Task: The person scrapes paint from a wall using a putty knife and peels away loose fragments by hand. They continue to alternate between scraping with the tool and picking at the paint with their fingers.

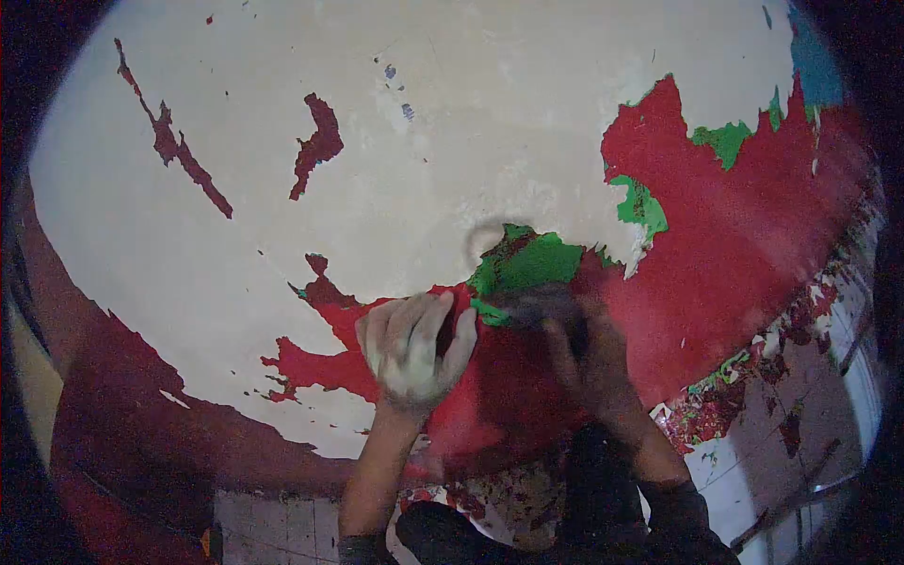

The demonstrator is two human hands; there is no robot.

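A broad surface carries cream-white paint (424, 169) with large areas of red paint (716, 254) bordering it in ragged edges. On the red area rests my left hand (410, 348), its fingers bent and its thumb standing apart, with red showing in the gap. My right hand (598, 363) is smeared by motion. Its fingers are closed around a dark, blurred tool (541, 306) whose kind I cannot make out. The tool's far end lies at the lower edge of a green patch (537, 264), just right of my left hand.
Chips of red and green paint (711, 414) are scattered on the floor at the lower right. Pale floor tiles (273, 523) show at the lower left. More green (640, 207) and a blue patch (817, 66) appear on the right. My dark-clothed legs (603, 490) are below.
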